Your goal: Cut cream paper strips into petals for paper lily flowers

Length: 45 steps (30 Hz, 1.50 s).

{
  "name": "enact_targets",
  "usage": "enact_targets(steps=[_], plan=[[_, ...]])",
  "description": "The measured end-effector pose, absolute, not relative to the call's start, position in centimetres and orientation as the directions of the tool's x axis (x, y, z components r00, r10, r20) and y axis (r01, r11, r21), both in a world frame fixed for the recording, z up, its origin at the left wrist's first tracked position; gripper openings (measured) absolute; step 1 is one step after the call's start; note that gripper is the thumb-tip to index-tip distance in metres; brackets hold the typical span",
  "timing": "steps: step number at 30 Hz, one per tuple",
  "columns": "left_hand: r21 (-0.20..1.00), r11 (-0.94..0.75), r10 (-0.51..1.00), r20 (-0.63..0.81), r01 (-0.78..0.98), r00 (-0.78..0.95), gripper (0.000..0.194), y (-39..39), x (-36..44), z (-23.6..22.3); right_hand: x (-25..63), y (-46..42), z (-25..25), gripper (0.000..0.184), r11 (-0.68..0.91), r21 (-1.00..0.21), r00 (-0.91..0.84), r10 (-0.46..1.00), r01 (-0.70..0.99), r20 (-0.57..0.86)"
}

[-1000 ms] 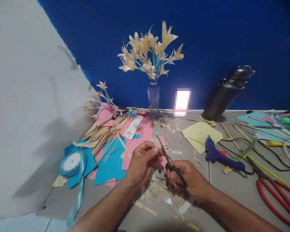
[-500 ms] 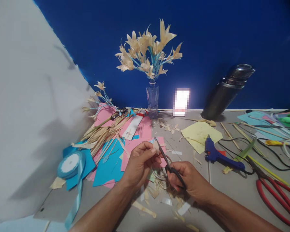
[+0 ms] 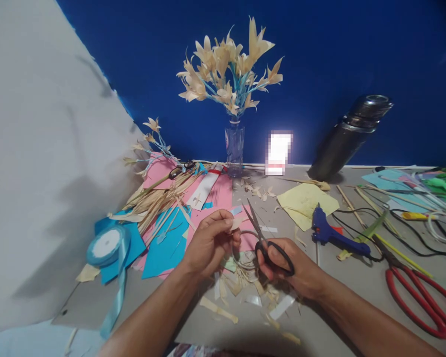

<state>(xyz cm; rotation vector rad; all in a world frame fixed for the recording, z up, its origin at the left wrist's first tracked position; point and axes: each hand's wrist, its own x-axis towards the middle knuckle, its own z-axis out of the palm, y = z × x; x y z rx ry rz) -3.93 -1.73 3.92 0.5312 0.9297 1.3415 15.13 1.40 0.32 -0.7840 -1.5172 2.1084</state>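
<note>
My left hand (image 3: 212,243) pinches a small pale piece of dried husk (image 3: 238,224) between thumb and fingers, above the pink paper. Just right of it, my right hand (image 3: 284,263) holds black-handled scissors (image 3: 258,228), fingers through the loops. The blades are slightly parted, point up and away, and stand apart from the husk piece. Below both hands lie a coil of thin cord or wire (image 3: 244,263) and scattered husk scraps (image 3: 223,311). Beyond them, pale husk flowers (image 3: 223,64) on blue stems stand in a clear bottle (image 3: 235,148).
Left are a blue ribbon roll (image 3: 106,246), blue paper (image 3: 167,248) and a bundle of dried strips (image 3: 159,198). On the right lie a blue glue gun (image 3: 336,235), yellow paper (image 3: 305,201), cables and red-handled shears (image 3: 419,297). A dark flask (image 3: 347,141) stands at the back wall.
The scissors have moved away from the husk piece, and their blades have opened a little. My left hand has shifted slightly left, still pinching the piece. The view has tilted slightly.
</note>
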Motion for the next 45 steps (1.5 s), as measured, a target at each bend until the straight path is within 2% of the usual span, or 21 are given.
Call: enact_targets(steps=[7,15,26,35,40,45], plan=[[0.738,0.240,0.963,-0.262,-0.630,0.061,0.014,-1.5,-4.6,3.7,15.6,1.6,0.1,0.066,-0.298,-0.953,-0.829,0.521,0.049,-0.205],[0.741,0.173,0.982,-0.179,-0.649,0.057,0.031,-1.4,-5.3,3.7,15.8,1.6,-0.2,0.065,-0.354,-0.933,-0.856,0.464,0.057,-0.228],[0.753,0.154,0.985,-0.167,-0.640,0.040,0.033,-1.2,-5.4,3.6,16.0,1.6,-0.7,0.048,-0.359,-0.932,-0.862,0.455,0.052,-0.224],[0.761,0.163,0.986,-0.150,-0.628,0.074,0.034,-1.3,-5.3,3.8,16.0,1.3,-0.5,0.055,-0.380,-0.924,-0.867,0.441,0.052,-0.230],[0.753,0.172,0.985,-0.127,-0.636,0.115,0.031,-1.4,-5.6,3.9,15.9,1.4,-0.5,0.052,-0.369,-0.928,-0.872,0.437,0.053,-0.223],[0.751,0.142,0.989,-0.130,-0.645,0.067,0.035,-1.3,-6.1,4.3,15.9,1.4,-0.3,0.051,-0.361,-0.930,-0.849,0.468,0.069,-0.245]])
